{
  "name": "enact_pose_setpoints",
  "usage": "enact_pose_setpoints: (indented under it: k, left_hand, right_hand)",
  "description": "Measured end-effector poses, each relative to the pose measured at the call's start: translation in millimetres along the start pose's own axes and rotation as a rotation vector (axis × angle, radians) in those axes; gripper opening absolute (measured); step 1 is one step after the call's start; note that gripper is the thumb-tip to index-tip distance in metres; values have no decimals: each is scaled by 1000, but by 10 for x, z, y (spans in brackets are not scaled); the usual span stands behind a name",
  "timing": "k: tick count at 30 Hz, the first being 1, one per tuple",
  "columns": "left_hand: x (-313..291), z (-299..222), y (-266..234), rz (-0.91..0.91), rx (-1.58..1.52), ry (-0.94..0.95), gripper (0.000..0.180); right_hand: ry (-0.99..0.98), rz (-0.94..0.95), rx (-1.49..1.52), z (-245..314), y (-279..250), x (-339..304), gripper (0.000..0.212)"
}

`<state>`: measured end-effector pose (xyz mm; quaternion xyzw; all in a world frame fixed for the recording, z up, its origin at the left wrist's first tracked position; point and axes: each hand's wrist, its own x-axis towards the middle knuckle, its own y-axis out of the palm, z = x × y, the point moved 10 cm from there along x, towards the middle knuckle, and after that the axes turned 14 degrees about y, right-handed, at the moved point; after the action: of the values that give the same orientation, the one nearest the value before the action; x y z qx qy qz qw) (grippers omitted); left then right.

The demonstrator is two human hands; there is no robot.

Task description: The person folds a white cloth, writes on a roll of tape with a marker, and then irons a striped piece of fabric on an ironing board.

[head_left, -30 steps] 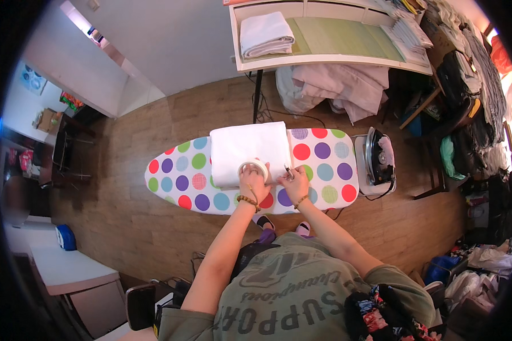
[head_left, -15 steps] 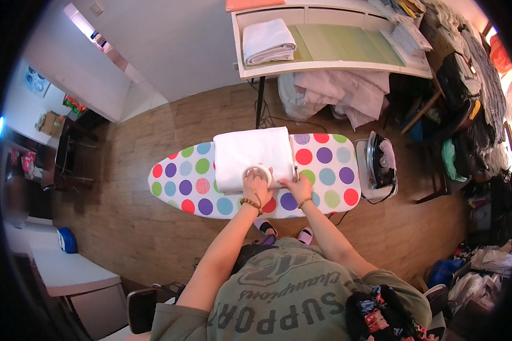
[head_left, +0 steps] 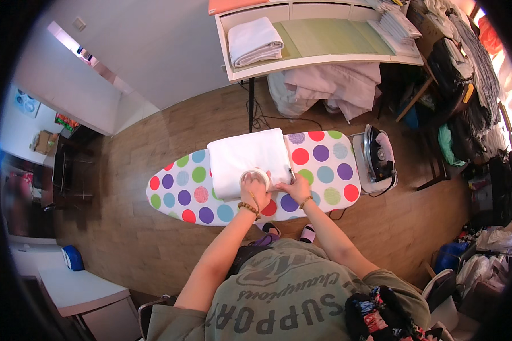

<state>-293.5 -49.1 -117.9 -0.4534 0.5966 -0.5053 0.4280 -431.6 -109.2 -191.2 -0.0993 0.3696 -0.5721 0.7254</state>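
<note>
A folded white cloth (head_left: 239,156) lies on a polka-dot ironing board (head_left: 321,153). Over its near edge, my left hand (head_left: 255,193) grips a white ring-shaped roll, which looks like a roll of tape (head_left: 246,172), with its fingers reaching into the ring. Just to the right, at the cloth's near right corner, my right hand (head_left: 297,189) has its fingers pinched together. A small dark, shiny tool (head_left: 292,175) sticks up from that grip; its kind is too small to make out. Both wrists carry beaded bracelets.
An iron (head_left: 378,152) rests on its stand at the board's right end. Beyond stands a white desk (head_left: 318,61) with another folded white cloth (head_left: 256,42); white fabric (head_left: 335,85) is heaped beneath. Bags and clothes (head_left: 472,68) crowd the right side. Cables trail on the floor.
The view has shifted slightly. Both hands stay at the cloth's near edge with the roll and the small tool, and move very little.
</note>
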Motion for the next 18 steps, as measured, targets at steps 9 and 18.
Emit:
enact_pose_setpoints:
  k: [9,18]
  left_hand:
    - [-339,473,-592,-296,-73,54,53]
    - [-970,2229,677,-345,-1113,-639,77]
  right_hand:
    - [448,309,779,-444,51,135,48]
    - [413,325,552,-21,-147,40,46]
